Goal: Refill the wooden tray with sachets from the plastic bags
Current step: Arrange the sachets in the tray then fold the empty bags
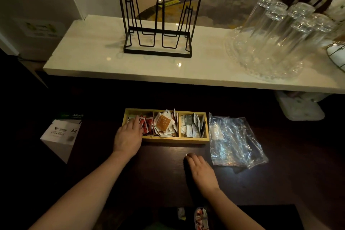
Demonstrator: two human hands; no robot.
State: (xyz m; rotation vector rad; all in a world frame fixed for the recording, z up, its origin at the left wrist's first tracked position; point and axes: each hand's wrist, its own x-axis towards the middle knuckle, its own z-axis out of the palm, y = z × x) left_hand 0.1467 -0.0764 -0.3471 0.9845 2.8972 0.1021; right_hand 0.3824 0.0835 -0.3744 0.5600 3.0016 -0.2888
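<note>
- The wooden tray [169, 139] stood on the dark table [162, 173], toward its far edge, and we counted three compartments side by side
- Red sachets [147, 125] filled the left compartment, white and orange sachets [165, 123] were heaped in the middle one, and grey and white sachets [190, 125] stood in the right one
- Our left hand [128, 136] lay over the tray's left end with its fingers fairly straight, reaching into the left compartment and touching the sachets there; we could not tell whether it pinched any of them
- Our right hand [200, 170] rested palm down on the table in front of the tray's right part, fingers loosely bent; something small and white [187, 154] showed at its fingertips, but we could not tell whether the hand held it
- The clear plastic bags [235, 140] lay crumpled and flat on the table just beside the tray's right end
- Off the table's left edge sat a white box of A4 paper [59, 136]
- Behind the table ran a pale marble counter [89, 56], carrying a black wire rack [158, 22] with a wooden bar on top, and further right a glass dish [242, 58] with upturned drinking glasses [280, 20]
</note>
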